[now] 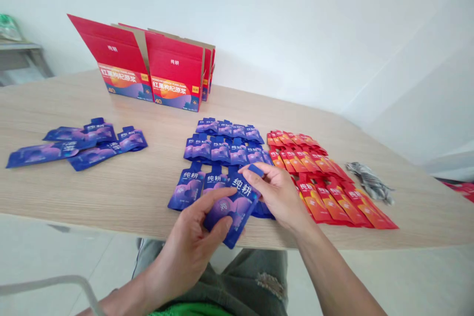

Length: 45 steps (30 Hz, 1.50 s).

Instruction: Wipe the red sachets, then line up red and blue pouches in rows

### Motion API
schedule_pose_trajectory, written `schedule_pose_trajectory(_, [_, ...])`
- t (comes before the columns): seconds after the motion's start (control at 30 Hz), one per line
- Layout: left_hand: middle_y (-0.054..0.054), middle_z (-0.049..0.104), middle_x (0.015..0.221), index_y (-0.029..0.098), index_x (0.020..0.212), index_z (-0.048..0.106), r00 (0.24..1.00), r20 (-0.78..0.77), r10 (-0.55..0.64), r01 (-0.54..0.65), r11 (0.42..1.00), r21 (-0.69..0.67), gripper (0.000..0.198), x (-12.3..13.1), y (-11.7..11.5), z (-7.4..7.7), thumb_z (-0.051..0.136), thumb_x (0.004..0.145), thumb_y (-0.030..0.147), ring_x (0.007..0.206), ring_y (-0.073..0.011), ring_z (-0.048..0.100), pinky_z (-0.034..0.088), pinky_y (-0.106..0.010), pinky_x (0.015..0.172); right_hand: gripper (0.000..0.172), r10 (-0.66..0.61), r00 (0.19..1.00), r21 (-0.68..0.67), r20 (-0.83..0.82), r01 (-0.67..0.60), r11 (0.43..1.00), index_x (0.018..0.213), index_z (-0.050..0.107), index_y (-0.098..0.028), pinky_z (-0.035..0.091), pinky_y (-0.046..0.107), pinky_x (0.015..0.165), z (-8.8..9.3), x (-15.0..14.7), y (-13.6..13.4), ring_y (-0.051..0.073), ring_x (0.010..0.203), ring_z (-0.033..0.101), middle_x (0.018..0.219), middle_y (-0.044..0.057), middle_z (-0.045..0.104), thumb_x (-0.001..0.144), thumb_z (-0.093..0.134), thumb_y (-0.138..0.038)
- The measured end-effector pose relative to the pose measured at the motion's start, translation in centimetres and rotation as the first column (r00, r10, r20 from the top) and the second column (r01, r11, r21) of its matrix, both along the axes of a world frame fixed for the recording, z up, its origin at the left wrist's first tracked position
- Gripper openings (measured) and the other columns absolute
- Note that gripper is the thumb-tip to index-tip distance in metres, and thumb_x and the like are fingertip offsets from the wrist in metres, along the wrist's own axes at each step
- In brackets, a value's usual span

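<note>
Between both hands I hold a blue pouch (237,205), tilted, above the front edge of the table. My left hand (200,229) grips its lower left side, thumb on the front. With thumb and fingers closed, my right hand (277,187) pinches its narrow top end. Under and behind it, blue pouches (219,149) lie in three overlapping rows, the front row partly hidden by my hands. To the right, red pouches (305,160) lie in similar overlapping rows. A loose pile of several blue pouches (96,145) rests on the left of the table.
Open red cartons (174,76) stand at the back of the wooden table (111,197), against the white wall. A striped grey cloth (370,182) lies right of the red pouches. A pale curved bar (55,281) crosses the lower left corner. Another table (22,49) stands far left.
</note>
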State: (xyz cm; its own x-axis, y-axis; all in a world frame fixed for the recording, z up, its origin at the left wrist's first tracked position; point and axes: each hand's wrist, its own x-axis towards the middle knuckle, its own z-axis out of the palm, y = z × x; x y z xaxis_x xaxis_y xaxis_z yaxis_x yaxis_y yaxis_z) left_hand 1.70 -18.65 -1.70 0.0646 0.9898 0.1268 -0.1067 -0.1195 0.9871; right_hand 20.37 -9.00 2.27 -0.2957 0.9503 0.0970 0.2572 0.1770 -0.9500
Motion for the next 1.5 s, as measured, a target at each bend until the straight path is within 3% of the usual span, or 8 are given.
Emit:
schedule_pose_trajectory(0.23, [-0.006, 0.081, 0.112, 0.024, 0.15, 0.063, 0.966, -0.243, -0.088, 0.091, 0.996, 0.002, 0.06, -0.7, -1.2, -0.7, 0.078, 0.092, 0.033, 0.077, -0.0156, 0.076, 0.065, -0.024, 0.069, 0.041, -0.089, 0.969, 0.107, 0.231, 0.065, 0.992, 0.069, 0.065, -0.022, 0.033, 0.027, 0.053, -1.4, 0.9, 1.2, 0.013, 0.054, 0.045, 0.058, -0.004, 0.055, 0.085, 0.078, -0.057])
schedule_pose_trajectory(0.33, [-0.004, 0.082, 0.107, 0.025, 0.144, 0.067, 0.91, -0.413, 0.045, 0.054, 0.973, 0.225, 0.051, -1.6, -0.1, -0.9, 0.078, 0.095, 0.033, 0.072, -0.0138, 0.075, 0.063, -0.023, 0.068, 0.033, -0.005, 0.94, 0.133, 0.341, -0.043, 0.99, 0.069, 0.062, -0.022, 0.037, 0.027, 0.056, -1.0, 0.7, 2.4, 0.014, 0.053, 0.052, 0.057, -0.004, 0.058, 0.097, 0.063, -0.04])
schedule_pose_trajectory(0.5, [-0.004, 0.078, 0.089, 0.016, 0.132, 0.072, 0.718, -0.58, 0.386, 0.09, 0.774, 0.627, 0.035, -2.7, 2.1, -1.4, 0.07, 0.104, 0.036, 0.069, -0.0157, 0.071, 0.059, -0.026, 0.065, 0.028, 0.022, 0.868, 0.208, 0.497, -0.143, 0.968, 0.07, 0.058, -0.022, 0.039, 0.027, 0.066, -0.7, -0.8, 4.9, 0.015, 0.059, 0.059, 0.062, -0.004, 0.065, 0.097, 0.064, -0.02])
schedule_pose_trajectory(0.6, [-0.007, 0.077, 0.088, 0.012, 0.129, 0.071, 0.646, -0.612, 0.457, 0.144, 0.714, 0.685, 0.03, -2.7, 2.6, -2.0, 0.062, 0.108, 0.032, 0.076, -0.0196, 0.073, 0.059, -0.03, 0.068, 0.03, -0.032, 0.827, 0.257, 0.562, -0.138, 0.956, 0.067, 0.059, -0.021, 0.038, 0.027, 0.067, -1.0, -1.5, 5.8, 0.015, 0.064, 0.061, 0.065, -0.003, 0.067, 0.095, 0.069, -0.017])
schedule_pose_trajectory(0.8, [-0.01, 0.078, 0.093, 0.012, 0.128, 0.07, 0.542, -0.685, 0.487, 0.223, 0.703, 0.676, 0.027, -2.5, 3.0, -2.8, 0.059, 0.107, 0.024, 0.081, -0.0251, 0.072, 0.06, -0.038, 0.071, 0.031, -0.054, 0.748, 0.305, 0.661, -0.202, 0.931, 0.071, 0.069, -0.021, 0.043, 0.029, 0.073, -1.9, -1.9, 6.4, 0.018, 0.074, 0.071, 0.077, 0.002, 0.078, 0.099, 0.061, -0.009])
schedule_pose_trajectory(1.07, [-0.006, 0.074, 0.087, 0.017, 0.115, 0.074, 0.525, -0.688, 0.5, 0.219, 0.703, 0.677, 0.016, -2.7, 3.1, -2.8, 0.067, 0.103, 0.025, 0.077, -0.0231, 0.066, 0.056, -0.037, 0.069, 0.014, -0.159, 0.832, 0.379, 0.532, -0.066, 0.923, 0.102, 0.079, -0.022, 0.057, 0.032, 0.083, -2.6, -1.6, 5.6, 0.022, 0.085, 0.08, 0.092, 0.005, 0.084, 0.095, 0.07, -0.015])
schedule_pose_trajectory(1.3, [-0.004, 0.068, 0.083, 0.018, 0.107, 0.074, 0.533, -0.672, 0.515, 0.208, 0.689, 0.694, 0.011, -2.5, 3.4, -2.4, 0.065, 0.104, 0.024, 0.074, -0.0206, 0.062, 0.054, -0.036, 0.071, 0.017, -0.312, 0.876, 0.54, 0.367, 0.073, 0.839, 0.097, 0.079, -0.022, 0.059, 0.032, 0.076, -2.8, 1.3, 2.4, 0.021, 0.078, 0.078, 0.09, 0.006, 0.083, 0.097, 0.063, -0.027])
schedule_pose_trajectory(1.5, [-0.01, 0.074, 0.112, 0.019, 0.108, 0.076, 0.595, -0.652, 0.471, 0.182, 0.711, 0.68, 0.012, -2.6, 3.4, -2.0, 0.066, 0.104, 0.021, 0.099, -0.0246, 0.069, 0.059, -0.04, 0.083, 0.021, -0.469, 0.837, 0.565, 0.282, 0.25, 0.787, 0.095, 0.081, -0.022, 0.057, 0.032, 0.072, -2.8, 4.4, 0.0, 0.02, 0.069, 0.073, 0.085, 0.004, 0.082, 0.097, 0.065, -0.036])
